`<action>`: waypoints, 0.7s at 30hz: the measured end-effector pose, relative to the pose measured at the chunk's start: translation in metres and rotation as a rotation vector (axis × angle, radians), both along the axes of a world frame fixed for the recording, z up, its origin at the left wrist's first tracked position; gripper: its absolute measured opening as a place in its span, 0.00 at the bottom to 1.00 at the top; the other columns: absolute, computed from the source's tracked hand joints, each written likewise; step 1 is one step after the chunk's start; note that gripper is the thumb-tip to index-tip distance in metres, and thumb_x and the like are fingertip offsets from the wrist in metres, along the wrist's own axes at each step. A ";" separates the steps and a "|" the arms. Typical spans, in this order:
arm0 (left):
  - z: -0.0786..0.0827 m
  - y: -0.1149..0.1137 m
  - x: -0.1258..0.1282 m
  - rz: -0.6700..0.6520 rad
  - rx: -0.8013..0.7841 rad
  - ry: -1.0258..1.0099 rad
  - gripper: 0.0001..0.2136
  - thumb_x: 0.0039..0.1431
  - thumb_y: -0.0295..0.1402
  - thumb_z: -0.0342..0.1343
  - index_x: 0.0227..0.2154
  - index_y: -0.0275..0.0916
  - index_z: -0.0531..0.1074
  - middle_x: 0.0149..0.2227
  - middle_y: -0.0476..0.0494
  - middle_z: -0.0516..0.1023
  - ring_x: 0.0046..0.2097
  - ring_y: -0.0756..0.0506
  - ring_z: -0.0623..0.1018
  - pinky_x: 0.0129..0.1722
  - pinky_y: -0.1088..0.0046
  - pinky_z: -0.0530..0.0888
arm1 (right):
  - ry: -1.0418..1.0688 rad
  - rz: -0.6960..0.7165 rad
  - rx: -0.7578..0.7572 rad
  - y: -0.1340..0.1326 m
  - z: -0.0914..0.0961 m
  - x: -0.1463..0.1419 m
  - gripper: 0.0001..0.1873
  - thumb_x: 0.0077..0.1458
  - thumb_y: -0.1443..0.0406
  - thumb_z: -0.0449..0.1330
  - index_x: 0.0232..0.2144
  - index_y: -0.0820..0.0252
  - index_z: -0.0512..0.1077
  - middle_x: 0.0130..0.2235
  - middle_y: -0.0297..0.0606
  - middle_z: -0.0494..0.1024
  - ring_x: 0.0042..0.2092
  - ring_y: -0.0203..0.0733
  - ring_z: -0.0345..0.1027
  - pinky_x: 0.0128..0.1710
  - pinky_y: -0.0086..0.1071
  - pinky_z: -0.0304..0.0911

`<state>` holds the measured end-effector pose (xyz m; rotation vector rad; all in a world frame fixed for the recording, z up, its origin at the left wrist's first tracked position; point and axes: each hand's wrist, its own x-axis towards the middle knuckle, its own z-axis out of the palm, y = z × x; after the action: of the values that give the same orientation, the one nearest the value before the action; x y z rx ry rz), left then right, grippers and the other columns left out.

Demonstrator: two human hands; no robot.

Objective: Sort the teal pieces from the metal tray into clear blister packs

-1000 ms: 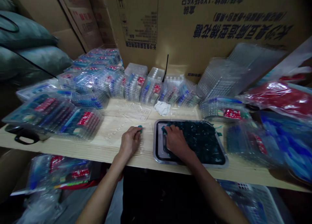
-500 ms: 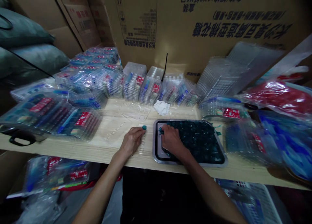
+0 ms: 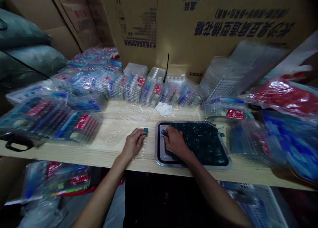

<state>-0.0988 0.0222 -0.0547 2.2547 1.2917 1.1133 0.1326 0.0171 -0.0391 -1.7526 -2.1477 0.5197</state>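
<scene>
My left hand (image 3: 132,143) is closed in a pinch on a small teal piece (image 3: 145,130), which sticks out past the fingertips. Beneath and beside that hand lies a narrow clear plastic strip (image 3: 143,151) with small hollows. Over the left part of a dark-edged metal tray (image 3: 159,161), my right hand (image 3: 176,141) is also pinched, with a second teal piece (image 3: 163,132) at its fingertips. Many glossy dark teal pieces (image 3: 201,143) fill most of the tray. Blur hides exactly what kind of pieces these are.
Filled clear plastic packs (image 3: 74,125) stand in rows along the table's left and back. Crumpled white tissue (image 3: 164,109) lies behind the tray. Clear empty trays (image 3: 220,77) lean against a large carton (image 3: 174,29). Another person's hand (image 3: 114,55) shows at the back left.
The view has shifted slightly. Both my hands keep nearly the same places, each still pinching a teal piece. Another person's hand has come into view at the back left.
</scene>
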 end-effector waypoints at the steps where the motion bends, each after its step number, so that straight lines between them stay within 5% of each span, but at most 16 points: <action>1: -0.002 0.000 -0.002 0.002 0.004 -0.017 0.09 0.65 0.29 0.53 0.41 0.38 0.78 0.41 0.39 0.80 0.44 0.46 0.80 0.45 0.69 0.77 | -0.003 0.003 -0.001 0.000 0.000 0.000 0.11 0.56 0.69 0.55 0.43 0.60 0.64 0.44 0.42 0.75 0.46 0.48 0.66 0.43 0.37 0.50; 12: -0.010 -0.009 -0.005 0.035 0.121 0.153 0.11 0.64 0.27 0.52 0.45 0.39 0.78 0.44 0.38 0.80 0.45 0.46 0.80 0.44 0.70 0.78 | 0.029 0.021 -0.008 0.002 0.002 0.003 0.07 0.55 0.69 0.56 0.38 0.59 0.64 0.41 0.41 0.75 0.43 0.47 0.67 0.40 0.35 0.51; 18: -0.006 -0.027 -0.002 0.095 0.084 0.184 0.19 0.59 0.21 0.49 0.50 0.38 0.76 0.49 0.36 0.78 0.50 0.42 0.78 0.49 0.66 0.77 | 0.345 -0.042 0.089 0.001 0.013 0.005 0.04 0.55 0.65 0.56 0.33 0.56 0.62 0.29 0.32 0.71 0.31 0.39 0.65 0.34 0.31 0.53; 21: 0.012 -0.039 0.016 0.187 -0.023 -0.030 0.20 0.60 0.24 0.51 0.55 0.39 0.73 0.50 0.36 0.79 0.51 0.41 0.78 0.52 0.62 0.75 | 0.580 0.017 0.068 -0.002 0.018 -0.005 0.07 0.53 0.63 0.57 0.31 0.55 0.60 0.26 0.29 0.68 0.28 0.37 0.62 0.30 0.29 0.54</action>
<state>-0.0825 -0.0163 -0.0427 2.1276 1.5199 1.1832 0.1278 0.0154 -0.0213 -1.3333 -1.7444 0.8289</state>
